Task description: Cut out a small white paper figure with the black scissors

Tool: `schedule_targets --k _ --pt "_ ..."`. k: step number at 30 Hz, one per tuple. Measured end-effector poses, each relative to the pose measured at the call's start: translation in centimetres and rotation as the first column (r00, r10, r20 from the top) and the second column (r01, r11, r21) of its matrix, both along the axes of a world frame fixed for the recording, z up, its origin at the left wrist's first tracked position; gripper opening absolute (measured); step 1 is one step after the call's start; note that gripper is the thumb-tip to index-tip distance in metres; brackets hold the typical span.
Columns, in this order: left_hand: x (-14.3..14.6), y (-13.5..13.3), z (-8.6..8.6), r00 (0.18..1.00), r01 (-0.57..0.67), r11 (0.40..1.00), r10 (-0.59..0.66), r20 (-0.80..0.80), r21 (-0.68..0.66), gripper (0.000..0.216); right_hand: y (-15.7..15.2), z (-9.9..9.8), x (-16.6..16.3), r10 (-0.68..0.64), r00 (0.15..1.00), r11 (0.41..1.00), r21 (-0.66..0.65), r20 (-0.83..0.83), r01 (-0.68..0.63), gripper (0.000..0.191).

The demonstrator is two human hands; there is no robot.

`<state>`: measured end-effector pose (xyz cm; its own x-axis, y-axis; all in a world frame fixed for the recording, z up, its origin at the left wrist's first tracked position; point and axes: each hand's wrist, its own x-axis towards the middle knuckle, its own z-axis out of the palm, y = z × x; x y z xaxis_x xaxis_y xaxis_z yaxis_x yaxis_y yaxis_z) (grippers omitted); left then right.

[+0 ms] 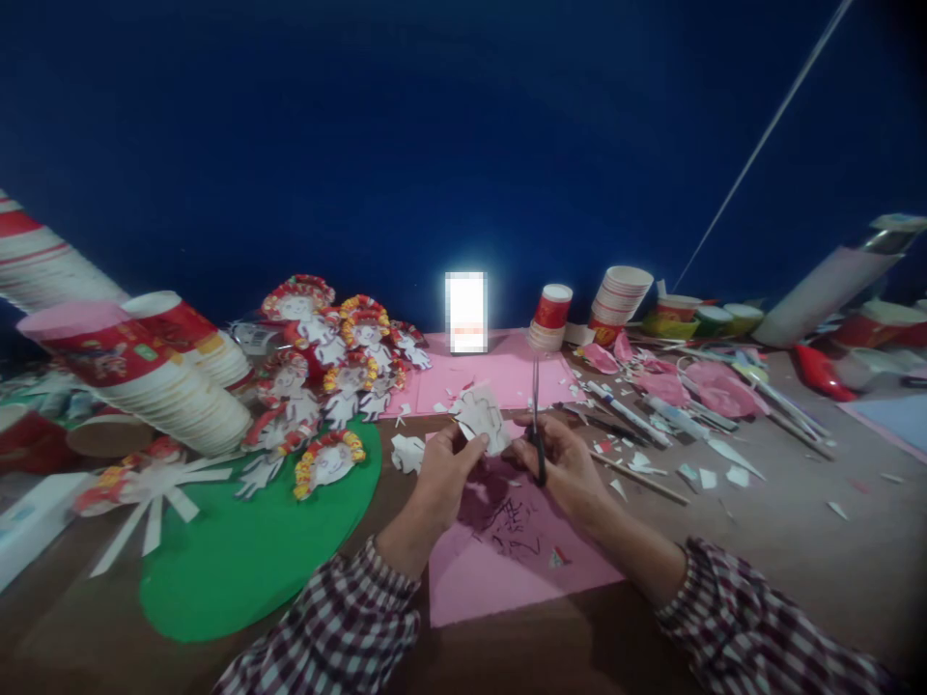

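My left hand (443,475) pinches a small white paper cut-out (481,415) and holds it up over a pink sheet (499,555) on the table. My right hand (563,463) is closed on a pair of scissors (537,420), whose blades point up and away beside the cut-out. Dark marks and paper scraps lie on the pink sheet below both hands. Both arms wear checked sleeves.
A green paper disc (238,569) at left carries several red-and-yellow paper-cup figures (325,367). Stacks of paper cups (145,376) lie far left, with other cups (554,314) at the back. A bright lit screen (465,311) stands behind. Pens, sticks and pink scraps (666,405) lie right.
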<state>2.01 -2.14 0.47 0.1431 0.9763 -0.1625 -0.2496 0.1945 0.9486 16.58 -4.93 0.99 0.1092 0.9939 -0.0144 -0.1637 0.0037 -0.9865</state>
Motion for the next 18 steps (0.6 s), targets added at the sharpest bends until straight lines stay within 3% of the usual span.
schedule_targets --k 7,18 --pt "-0.4 0.6 -1.0 0.998 -0.042 0.999 0.044 -0.047 0.027 0.026 0.0 0.1 0.2 0.036 0.999 0.999 0.007 0.016 -0.037 0.046" --pt "-0.8 0.7 0.0 0.995 -0.088 0.995 0.089 0.033 -0.044 0.028 -0.1 0.1 0.3 0.064 0.996 0.998 -0.024 0.057 -0.062 0.046"
